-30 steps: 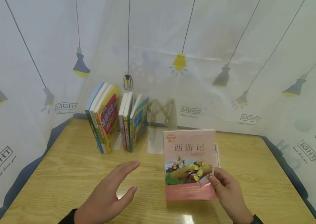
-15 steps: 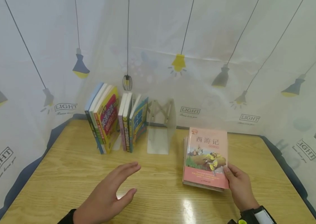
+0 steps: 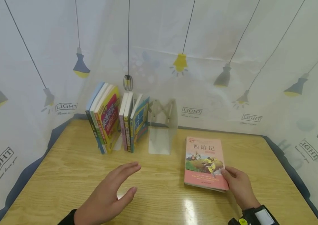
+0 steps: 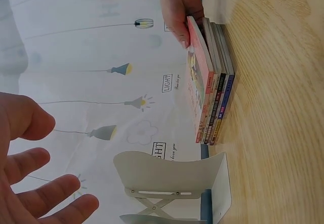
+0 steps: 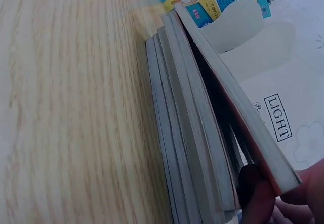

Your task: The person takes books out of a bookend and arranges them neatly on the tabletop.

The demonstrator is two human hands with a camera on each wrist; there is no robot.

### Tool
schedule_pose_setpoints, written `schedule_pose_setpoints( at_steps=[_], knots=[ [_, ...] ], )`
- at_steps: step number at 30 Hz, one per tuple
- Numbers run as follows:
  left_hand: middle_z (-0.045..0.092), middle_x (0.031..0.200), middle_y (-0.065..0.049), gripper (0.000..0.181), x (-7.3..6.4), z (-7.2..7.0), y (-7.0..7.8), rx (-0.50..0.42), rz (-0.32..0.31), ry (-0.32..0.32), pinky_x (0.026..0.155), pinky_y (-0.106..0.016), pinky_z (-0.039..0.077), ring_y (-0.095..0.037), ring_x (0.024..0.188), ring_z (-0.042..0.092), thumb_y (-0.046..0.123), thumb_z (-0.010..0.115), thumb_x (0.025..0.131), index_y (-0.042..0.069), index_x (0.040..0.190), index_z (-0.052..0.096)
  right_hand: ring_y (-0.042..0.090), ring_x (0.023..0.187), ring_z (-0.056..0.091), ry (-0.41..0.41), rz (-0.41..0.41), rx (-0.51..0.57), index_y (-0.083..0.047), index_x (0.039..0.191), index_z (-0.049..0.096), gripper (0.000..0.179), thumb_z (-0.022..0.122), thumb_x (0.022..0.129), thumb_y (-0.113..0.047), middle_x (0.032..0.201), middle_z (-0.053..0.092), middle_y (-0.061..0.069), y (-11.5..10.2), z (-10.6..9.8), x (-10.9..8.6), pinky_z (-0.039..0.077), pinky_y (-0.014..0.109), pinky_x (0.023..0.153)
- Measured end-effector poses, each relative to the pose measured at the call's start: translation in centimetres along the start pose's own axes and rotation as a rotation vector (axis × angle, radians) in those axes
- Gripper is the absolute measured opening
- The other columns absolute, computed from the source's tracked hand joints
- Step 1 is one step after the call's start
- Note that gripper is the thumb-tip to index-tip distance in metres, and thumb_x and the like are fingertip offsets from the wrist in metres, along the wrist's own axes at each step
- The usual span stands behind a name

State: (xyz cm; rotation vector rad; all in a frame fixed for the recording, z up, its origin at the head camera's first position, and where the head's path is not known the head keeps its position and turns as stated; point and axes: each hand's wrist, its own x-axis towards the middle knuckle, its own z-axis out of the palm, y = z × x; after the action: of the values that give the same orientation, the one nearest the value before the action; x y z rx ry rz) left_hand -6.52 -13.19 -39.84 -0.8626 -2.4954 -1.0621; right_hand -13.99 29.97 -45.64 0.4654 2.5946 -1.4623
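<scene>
My right hand [image 3: 239, 186] pinches the right edge of a pink-covered book [image 3: 201, 179], thumb on the cover and fingers beneath. This book tops a stack of several books [image 4: 221, 82] lying flat on the table at the right. In the right wrist view the gripped side of the pink book [image 5: 240, 102] is tilted up, leaving a wedge-shaped gap over the book below [image 5: 200, 118]. My left hand [image 3: 106, 193] hovers over the front left of the table, fingers spread and holding nothing. The left wrist view shows its fingers apart from everything else.
A white bookend [image 3: 159, 142] with a crossed metal linkage stands at the back middle. Left of it, thick upright books [image 3: 106, 120] and thinner ones [image 3: 136, 123] lean in two groups. A lamp-printed cloth [image 3: 204, 31] hangs behind the wooden table [image 3: 71, 175].
My right hand has carried the pink book rightward, then lowered it onto the stack, its far edge dropping. The left hand stays almost still.
</scene>
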Motion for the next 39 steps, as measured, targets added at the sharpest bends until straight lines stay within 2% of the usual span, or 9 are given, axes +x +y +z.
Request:
schedule_pose_setpoints(
  at_steps=[8,13,16,23,27,29,33,37,39],
  knots=[
    [0.050,0.149,0.004,0.064,-0.2,0.2,-0.3,0.015,-0.023,-0.007,0.098,-0.048,0.052,-0.018,0.135,0.050,0.019,0.069,0.096,0.026,0.153,0.041,0.021,0.099,0.062,0.073,-0.013,-0.049,0.004,0.142,0.052,0.053,0.053,0.105,-0.033,0.135,0.056,0.026,-0.4,-0.1,-0.5,0.055,0.025,0.069],
    [0.048,0.150,0.004,0.064,-0.2,0.3,-0.3,-0.006,-0.021,-0.035,0.098,-0.050,0.052,-0.019,0.135,0.050,0.023,0.068,0.096,0.027,0.153,0.039,0.026,0.111,0.056,0.153,-0.041,-0.096,-0.005,0.139,0.059,0.047,0.054,0.103,-0.037,0.134,0.057,0.020,-0.8,0.4,-0.9,0.050,0.025,0.075],
    [0.047,0.151,0.004,0.064,-0.2,0.3,-0.2,-0.015,-0.015,-0.040,0.098,-0.051,0.051,-0.020,0.135,0.049,0.025,0.068,0.097,0.026,0.154,0.039,0.025,0.114,0.056,0.156,-0.133,-0.110,-0.009,0.133,0.063,0.042,0.059,0.101,-0.037,0.130,0.062,0.014,-1.3,1.3,-1.6,0.049,0.025,0.080],
    [0.044,0.153,0.005,0.067,-0.2,0.5,-0.2,-0.014,-0.038,-0.048,0.100,-0.053,0.049,-0.020,0.138,0.047,0.027,0.068,0.097,0.028,0.155,0.036,0.014,0.117,0.058,0.020,-0.491,-0.060,-0.011,0.134,0.062,0.041,0.068,0.097,-0.028,0.136,0.059,0.006,-2.9,3.4,-3.9,0.051,0.020,0.094],
    [0.043,0.154,0.004,0.070,-0.2,0.5,-0.2,-0.005,-0.042,-0.045,0.102,-0.055,0.047,-0.021,0.139,0.045,0.026,0.068,0.096,0.027,0.156,0.033,0.010,0.130,0.052,-0.073,-0.572,-0.016,-0.014,0.144,0.052,0.051,0.068,0.097,-0.025,0.146,0.052,0.007,-4.0,4.0,-4.7,0.046,0.020,0.105],
    [0.043,0.155,0.004,0.069,-0.1,0.4,-0.1,-0.005,-0.038,-0.048,0.102,-0.054,0.047,-0.021,0.140,0.045,0.028,0.068,0.097,0.027,0.157,0.033,0.017,0.135,0.050,-0.112,-0.596,-0.022,-0.019,0.148,0.048,0.056,0.069,0.096,-0.023,0.150,0.049,0.007,-4.6,4.2,-5.1,0.046,0.031,0.108],
    [0.043,0.155,0.002,0.070,0.2,0.3,0.1,-0.002,-0.025,-0.050,0.101,-0.053,0.048,-0.020,0.139,0.046,0.028,0.068,0.097,0.026,0.157,0.032,0.023,0.140,0.043,-0.208,-0.686,-0.064,-0.031,0.153,0.037,0.066,0.068,0.097,-0.020,0.157,0.040,0.002,-5.9,4.8,-6.7,0.044,0.040,0.110],
    [0.043,0.155,0.002,0.072,0.2,0.2,0.5,0.005,-0.001,-0.043,0.102,-0.055,0.047,-0.021,0.139,0.046,0.026,0.070,0.095,0.025,0.156,0.034,0.017,0.141,0.042,-0.302,-0.777,-0.101,-0.031,0.157,0.029,0.076,0.071,0.095,-0.019,0.159,0.036,-0.004,-7.1,5.3,-8.7,0.045,0.042,0.110],
    [0.042,0.155,0.002,0.072,0.1,0.3,0.7,0.012,0.012,-0.047,0.102,-0.057,0.046,-0.022,0.139,0.046,0.027,0.070,0.094,0.026,0.156,0.034,0.018,0.141,0.042,-0.312,-0.784,-0.133,-0.033,0.158,0.029,0.079,0.073,0.093,-0.022,0.159,0.036,-0.008,-7.6,5.5,-9.5,0.045,0.050,0.107]
  ],
)
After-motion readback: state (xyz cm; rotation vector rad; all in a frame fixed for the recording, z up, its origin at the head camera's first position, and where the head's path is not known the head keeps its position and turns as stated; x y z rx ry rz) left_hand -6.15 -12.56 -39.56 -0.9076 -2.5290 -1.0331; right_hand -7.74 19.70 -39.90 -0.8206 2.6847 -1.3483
